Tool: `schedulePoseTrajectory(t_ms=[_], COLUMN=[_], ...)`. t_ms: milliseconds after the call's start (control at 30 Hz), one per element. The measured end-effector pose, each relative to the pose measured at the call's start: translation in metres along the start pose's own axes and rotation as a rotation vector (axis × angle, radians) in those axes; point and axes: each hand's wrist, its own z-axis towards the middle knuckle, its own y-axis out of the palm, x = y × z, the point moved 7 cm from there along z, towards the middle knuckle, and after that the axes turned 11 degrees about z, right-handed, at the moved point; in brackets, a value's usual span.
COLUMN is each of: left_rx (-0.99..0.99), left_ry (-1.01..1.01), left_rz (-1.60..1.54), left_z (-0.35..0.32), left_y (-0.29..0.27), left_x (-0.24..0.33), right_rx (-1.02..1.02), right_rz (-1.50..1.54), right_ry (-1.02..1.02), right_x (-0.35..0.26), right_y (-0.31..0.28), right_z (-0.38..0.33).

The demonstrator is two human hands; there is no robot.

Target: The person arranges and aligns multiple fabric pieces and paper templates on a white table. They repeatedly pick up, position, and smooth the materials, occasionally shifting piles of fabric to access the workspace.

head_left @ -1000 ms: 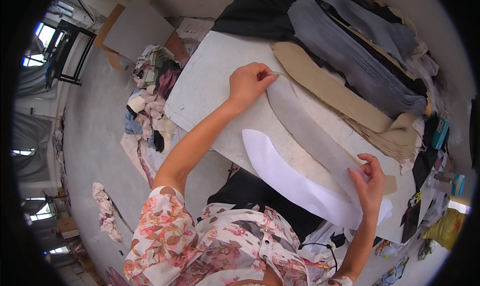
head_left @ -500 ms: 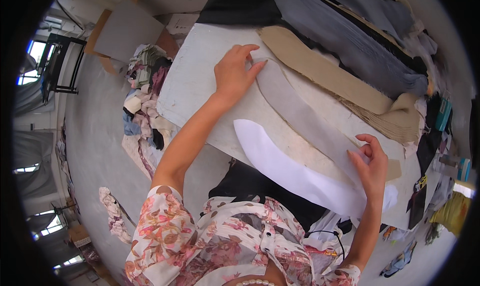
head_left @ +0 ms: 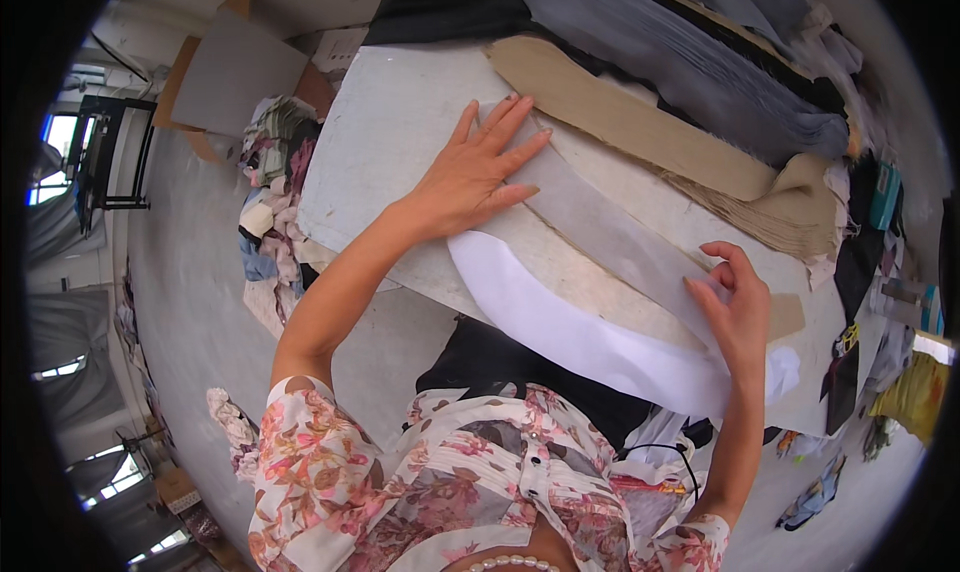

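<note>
A long, curved light-grey fabric strip [head_left: 610, 222] lies slantwise on the pale table [head_left: 370, 122], with a thin tan edge showing along its side. Fingers spread, my left hand [head_left: 475, 172] presses flat on the strip's far left end. At its near right end is my right hand [head_left: 740, 317], fingers bent and apart, thumb resting on the cloth; no fabric looks lifted between them. Closer to me, a white curved piece [head_left: 570, 337] lies along the front edge, its right part passing under my right wrist. Beyond the grey strip rests a stack of tan cut pieces [head_left: 650, 137].
Bluish-grey fabric layers [head_left: 680, 62] and black cloth [head_left: 450, 12] cover the table's back. Left of the table, scraps [head_left: 270, 212] are heaped beside a cardboard box [head_left: 235, 72]. A turquoise box [head_left: 884, 197] sits at the far right. A small tan piece [head_left: 786, 315] lies beyond my right hand.
My left hand has gone from bent fingers at the strip's end to lying spread flat on it. My right hand keeps its place on the strip. The view has shifted slightly.
</note>
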Motion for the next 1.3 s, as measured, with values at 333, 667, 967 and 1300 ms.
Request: schedulePoseTrajectory(t_ms=[333,667,967,1300], left_rx=[-0.126,-0.121,-0.179,-0.101], left_ry=[0.461,0.638,0.652,0.688], left_rz=[-0.102,-0.101,-0.109,-0.116], left_z=[0.003,0.015,0.018,0.026], left_y=[0.003,-0.006,0.004,-0.009], left_x=[0.061,0.108,0.109,0.115], right_rx=[0.017,0.032,0.046,0.110], right_rz=[-0.038,-0.081,-0.038,-0.158], right_ry=[-0.034,-0.059,-0.023,-0.091], right_x=[0.008,0.014,0.019,0.026], right_y=[-0.005,-0.004,-0.037,-0.033], right_z=[-0.001,-0.001,-0.013,-0.014])
